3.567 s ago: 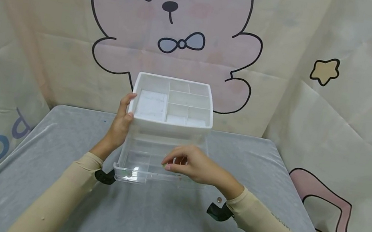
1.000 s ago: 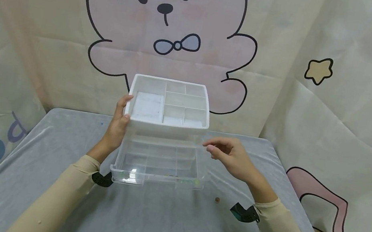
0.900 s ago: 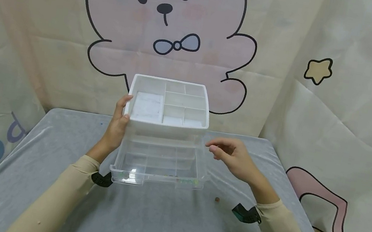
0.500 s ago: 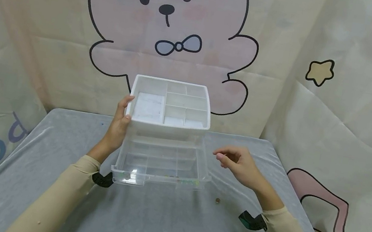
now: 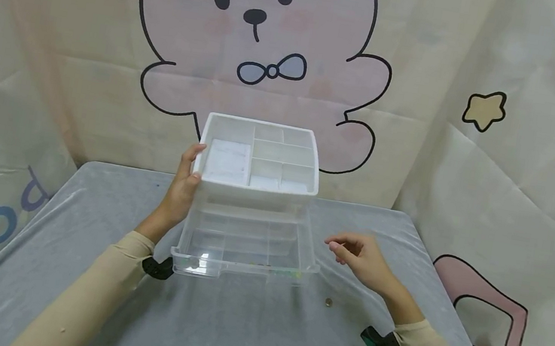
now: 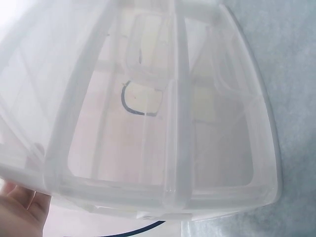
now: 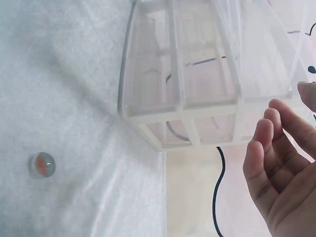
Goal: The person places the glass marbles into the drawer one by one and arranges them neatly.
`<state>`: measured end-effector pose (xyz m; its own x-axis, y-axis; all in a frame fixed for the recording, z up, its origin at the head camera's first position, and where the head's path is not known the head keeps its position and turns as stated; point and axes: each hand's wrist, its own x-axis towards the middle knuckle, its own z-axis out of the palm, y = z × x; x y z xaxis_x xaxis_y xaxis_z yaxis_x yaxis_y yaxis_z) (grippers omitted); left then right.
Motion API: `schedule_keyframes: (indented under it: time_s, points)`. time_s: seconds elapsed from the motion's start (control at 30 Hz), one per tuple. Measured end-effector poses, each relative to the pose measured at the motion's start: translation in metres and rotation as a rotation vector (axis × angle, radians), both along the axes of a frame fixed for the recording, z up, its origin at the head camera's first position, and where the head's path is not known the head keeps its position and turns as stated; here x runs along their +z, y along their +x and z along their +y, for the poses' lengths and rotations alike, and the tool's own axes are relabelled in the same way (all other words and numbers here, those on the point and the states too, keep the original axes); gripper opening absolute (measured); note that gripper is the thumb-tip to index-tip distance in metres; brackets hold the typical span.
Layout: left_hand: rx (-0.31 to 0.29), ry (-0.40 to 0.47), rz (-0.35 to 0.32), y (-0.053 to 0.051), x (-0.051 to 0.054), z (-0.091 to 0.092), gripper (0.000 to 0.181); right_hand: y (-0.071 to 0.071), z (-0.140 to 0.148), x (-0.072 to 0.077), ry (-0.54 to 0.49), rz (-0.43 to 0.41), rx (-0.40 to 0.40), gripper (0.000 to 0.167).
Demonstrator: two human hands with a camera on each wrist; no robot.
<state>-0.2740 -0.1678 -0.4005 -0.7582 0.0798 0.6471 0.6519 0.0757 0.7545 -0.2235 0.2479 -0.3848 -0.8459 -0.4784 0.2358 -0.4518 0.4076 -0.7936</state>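
A white and clear plastic drawer organizer (image 5: 256, 188) stands on the table, its divided white top tray uppermost. Its clear drawer (image 5: 246, 247) is pulled out at the front, with small coloured specks behind the right of the drawer front. My left hand (image 5: 178, 196) grips the organizer's left side at the top rim, thumb toward me. To the right of the drawer my right hand (image 5: 367, 263) hangs apart from it, fingers loosely curled and nothing seen between them. A clear marble (image 7: 42, 165) with an orange swirl lies on the cloth below that hand.
A grey-blue cloth (image 5: 240, 336) covers the table. Behind it hangs a fabric backdrop (image 5: 418, 177) with a cartoon bear, close to the organizer's back. A tiny blue speck lies on the cloth behind my left hand.
My right hand, which pinched something small and greenish over the drawer, has moved out to the right and slightly down, fingers looser. My left hand keeps its grip; the marble stays put.
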Motion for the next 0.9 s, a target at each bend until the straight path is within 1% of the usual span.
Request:
schedule_keyframes:
  time_s: [0.17,0.3,0.5,0.7,0.9]
  points:
    - [0.0,-0.009,0.003,-0.002,-0.001,0.002,0.054,0.002,0.01,-0.014,0.04,-0.039,-0.014,0.018]
    - [0.011,-0.011,0.007,-0.002,-0.002,0.001,0.054,0.005,0.016,-0.026,0.053,-0.053,-0.012,0.019]
    - [0.009,-0.021,0.012,-0.001,-0.001,0.0,0.053,0.009,0.025,-0.039,0.053,-0.073,-0.029,0.02]
    - [0.009,-0.04,0.0,0.002,0.001,0.0,0.055,0.01,0.032,-0.054,0.041,-0.081,-0.025,0.021]
    - [0.005,-0.049,0.008,0.0,0.001,-0.001,0.055,0.011,0.037,-0.068,0.042,-0.109,-0.037,0.026]
